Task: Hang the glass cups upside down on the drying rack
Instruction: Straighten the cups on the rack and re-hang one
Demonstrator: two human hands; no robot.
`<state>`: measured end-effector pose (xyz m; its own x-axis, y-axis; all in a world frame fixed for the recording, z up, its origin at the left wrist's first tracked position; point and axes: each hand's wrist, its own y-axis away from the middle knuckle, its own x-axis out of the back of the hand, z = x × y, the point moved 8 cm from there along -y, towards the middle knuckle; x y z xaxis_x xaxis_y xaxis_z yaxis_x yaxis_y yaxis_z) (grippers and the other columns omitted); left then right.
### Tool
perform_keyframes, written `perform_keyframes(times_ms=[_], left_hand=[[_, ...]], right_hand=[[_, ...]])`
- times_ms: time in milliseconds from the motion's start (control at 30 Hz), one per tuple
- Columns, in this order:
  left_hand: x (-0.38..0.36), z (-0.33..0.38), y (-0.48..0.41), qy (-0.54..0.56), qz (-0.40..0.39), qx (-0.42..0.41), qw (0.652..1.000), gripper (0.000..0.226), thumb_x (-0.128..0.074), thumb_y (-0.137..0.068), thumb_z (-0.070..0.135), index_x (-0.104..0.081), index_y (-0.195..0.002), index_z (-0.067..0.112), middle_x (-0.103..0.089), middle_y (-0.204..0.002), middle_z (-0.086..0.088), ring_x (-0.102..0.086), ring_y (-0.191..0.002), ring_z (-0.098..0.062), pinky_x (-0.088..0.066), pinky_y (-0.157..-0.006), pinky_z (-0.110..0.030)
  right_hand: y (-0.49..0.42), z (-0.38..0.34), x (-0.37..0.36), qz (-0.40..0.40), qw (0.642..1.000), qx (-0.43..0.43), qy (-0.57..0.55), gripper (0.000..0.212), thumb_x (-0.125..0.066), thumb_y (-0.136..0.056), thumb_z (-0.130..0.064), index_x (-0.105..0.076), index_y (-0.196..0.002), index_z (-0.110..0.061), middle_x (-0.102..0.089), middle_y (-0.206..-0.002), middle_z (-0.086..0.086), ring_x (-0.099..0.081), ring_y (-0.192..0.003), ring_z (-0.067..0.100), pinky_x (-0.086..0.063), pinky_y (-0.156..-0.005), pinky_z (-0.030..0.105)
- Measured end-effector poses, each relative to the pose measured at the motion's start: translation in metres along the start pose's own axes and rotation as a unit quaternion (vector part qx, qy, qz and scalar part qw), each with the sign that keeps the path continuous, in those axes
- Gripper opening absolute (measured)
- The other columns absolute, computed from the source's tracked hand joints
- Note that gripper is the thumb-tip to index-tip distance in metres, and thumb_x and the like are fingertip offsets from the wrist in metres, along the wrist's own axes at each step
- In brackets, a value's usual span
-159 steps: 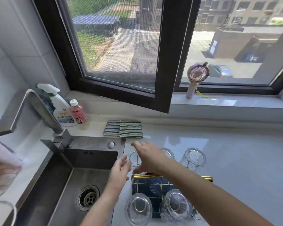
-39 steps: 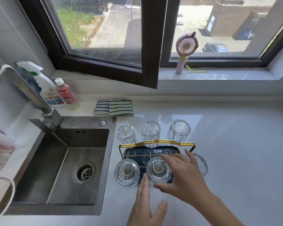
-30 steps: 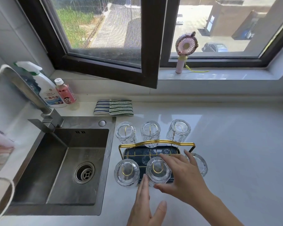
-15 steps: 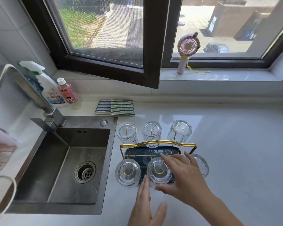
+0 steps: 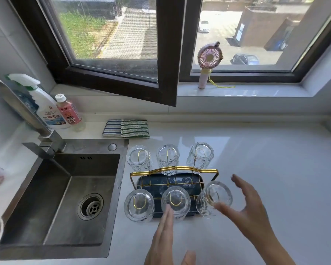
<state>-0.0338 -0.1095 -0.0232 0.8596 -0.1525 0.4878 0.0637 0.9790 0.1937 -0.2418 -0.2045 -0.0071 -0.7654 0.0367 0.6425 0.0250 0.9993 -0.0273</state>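
Observation:
A gold wire drying rack (image 5: 174,169) with a dark blue tray stands on the white counter beside the sink. Several clear glass cups hang upside down on its pegs: a far row with the far middle cup (image 5: 167,157), and a near row with the near left cup (image 5: 139,205), near middle cup (image 5: 175,201) and near right cup (image 5: 215,197). My right hand (image 5: 245,205) is spread open just right of the near right cup, thumb tip below it, not gripping. My left hand (image 5: 165,238) lies flat, fingertips touching the near middle cup's base.
A steel sink (image 5: 61,196) with a tap (image 5: 27,115) lies left of the rack. A spray bottle (image 5: 46,108), a small pink bottle (image 5: 69,111) and folded striped cloths (image 5: 126,128) sit at the back. An open window frame (image 5: 166,54) overhangs the counter; a pink fan (image 5: 208,60) stands on the sill.
My right hand has come off the near right cup and moved right, fingers spread, uncovering the cup. The left hand has stayed near the near middle cup.

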Motion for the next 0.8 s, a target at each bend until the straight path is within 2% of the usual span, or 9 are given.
perform_keyframes(times_ms=[67, 100, 167, 200, 267, 367, 467, 700, 800], left_hand=[[-0.012, 0.013, -0.002, 0.023, -0.036, -0.012, 0.999, 0.099, -0.048, -0.064, 0.061, 0.025, -0.125, 0.033, 0.017, -0.139, 0.031, 0.004, -0.123, 0.029, -0.006, -0.102, 0.002], [-0.020, 0.019, -0.003, 0.044, -0.057, -0.017, 0.997, 0.094, -0.048, -0.065, 0.060, 0.019, -0.127, 0.041, 0.011, -0.139, 0.034, -0.003, -0.128, 0.024, -0.011, -0.108, -0.004], [-0.033, 0.027, -0.009, 0.093, -0.082, -0.013, 0.992, 0.085, -0.051, -0.067, 0.060, 0.004, -0.130, 0.051, 0.001, -0.142, 0.037, -0.012, -0.134, 0.013, -0.022, -0.111, -0.015], [-0.038, 0.027, -0.013, 0.112, -0.085, -0.004, 0.990, 0.082, -0.051, -0.067, 0.060, -0.003, -0.133, 0.053, -0.001, -0.144, 0.036, -0.015, -0.135, 0.010, -0.025, -0.109, -0.015], [-0.046, 0.025, -0.023, 0.126, -0.085, 0.016, 0.988, 0.087, -0.050, -0.067, 0.059, -0.004, -0.140, 0.047, -0.003, -0.150, 0.028, -0.015, -0.138, 0.004, -0.025, -0.110, -0.019], [-0.056, 0.018, -0.037, 0.128, -0.097, 0.043, 0.986, 0.096, -0.049, -0.067, 0.061, -0.003, -0.146, 0.034, -0.008, -0.156, 0.017, -0.012, -0.141, 0.002, -0.022, -0.118, -0.036], [-0.061, 0.015, -0.039, 0.124, -0.100, 0.047, 0.986, 0.092, -0.052, -0.070, 0.058, -0.002, -0.146, 0.039, -0.011, -0.155, 0.020, -0.012, -0.139, 0.006, -0.022, -0.117, -0.039], [-0.062, 0.013, -0.036, 0.110, -0.094, 0.046, 0.988, 0.092, -0.052, -0.072, 0.059, 0.000, -0.145, 0.041, -0.010, -0.155, 0.021, -0.013, -0.139, 0.006, -0.023, -0.117, -0.038], [-0.062, 0.013, -0.036, 0.106, -0.095, 0.048, 0.989, 0.094, -0.052, -0.072, 0.059, 0.001, -0.146, 0.039, -0.009, -0.156, 0.019, -0.013, -0.140, 0.004, -0.023, -0.117, -0.039]], right_hand=[[0.004, 0.017, -0.014, -0.051, 0.998, -0.042, -0.017, 0.102, -0.086, -0.050, -0.045, -0.036, -0.137, -0.025, -0.046, -0.132, -0.011, -0.042, -0.124, 0.012, -0.034, -0.099, 0.034], [0.006, 0.022, -0.022, -0.072, 0.996, -0.052, -0.027, 0.104, -0.087, -0.050, -0.046, -0.033, -0.138, -0.028, -0.045, -0.132, -0.014, -0.042, -0.122, 0.009, -0.034, -0.098, 0.031], [0.007, 0.025, -0.033, -0.093, 0.993, -0.053, -0.055, 0.096, -0.086, -0.051, -0.046, -0.036, -0.133, -0.038, -0.052, -0.126, -0.023, -0.050, -0.115, 0.003, -0.037, -0.093, 0.028], [0.007, 0.025, -0.035, -0.093, 0.992, -0.049, -0.068, 0.088, -0.085, -0.052, -0.046, -0.040, -0.127, -0.042, -0.058, -0.119, -0.026, -0.054, -0.109, 0.001, -0.041, -0.090, 0.028], [0.006, 0.023, -0.035, -0.082, 0.992, -0.042, -0.086, 0.073, -0.085, -0.054, -0.041, -0.047, -0.117, -0.044, -0.062, -0.109, -0.028, -0.059, -0.100, -0.002, -0.047, -0.086, 0.026], [0.005, 0.016, -0.032, -0.070, 0.994, -0.011, -0.083, 0.065, -0.086, -0.057, -0.037, -0.049, -0.110, -0.042, -0.061, -0.106, -0.030, -0.061, -0.093, -0.002, -0.047, -0.079, 0.013], [0.005, 0.009, -0.033, -0.077, 0.995, 0.022, -0.065, 0.065, -0.084, -0.056, -0.040, -0.047, -0.110, -0.043, -0.060, -0.106, -0.031, -0.061, -0.092, -0.002, -0.042, -0.077, 0.005], [0.006, 0.009, -0.035, -0.083, 0.994, 0.031, -0.061, 0.066, -0.083, -0.056, -0.042, -0.044, -0.109, -0.050, -0.059, -0.105, -0.033, -0.061, -0.092, -0.001, -0.045, -0.078, 0.010], [0.006, 0.009, -0.035, -0.089, 0.994, 0.028, -0.061, 0.066, -0.082, -0.056, -0.044, -0.045, -0.111, -0.046, -0.061, -0.102, -0.030, -0.061, -0.093, 0.000, -0.047, -0.080, 0.016]])
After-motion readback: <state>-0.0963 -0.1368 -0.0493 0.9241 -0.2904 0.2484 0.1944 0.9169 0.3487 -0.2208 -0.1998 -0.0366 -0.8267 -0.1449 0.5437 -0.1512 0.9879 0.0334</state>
